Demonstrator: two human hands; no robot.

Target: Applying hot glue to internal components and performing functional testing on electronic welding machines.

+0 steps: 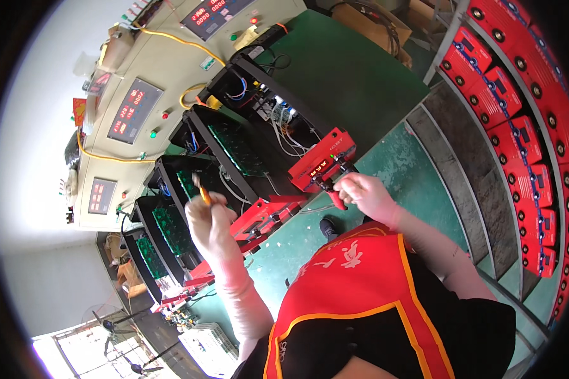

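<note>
Raised before the open machines, my left hand [210, 221] is closed around a small tool with an orange handle [205, 195]; its thin metal end points up and away, too small to name its kind. My right hand [361, 192] is closed at the front of the nearest machine, beside its red front panel [319, 162] with a lit display and black terminals. A red handle-like piece [339, 201] sits next to my right fingers; what they grip is hidden. That machine's black open frame [265, 101] shows wires and parts inside.
More open machines with green circuit boards [171, 228] stand along the bench to the left. Behind them are beige test panels [136, 110] with red displays and yellow cables. Racks of finished red machines [512, 139] line the right. A white crate [210, 350] stands lower left.
</note>
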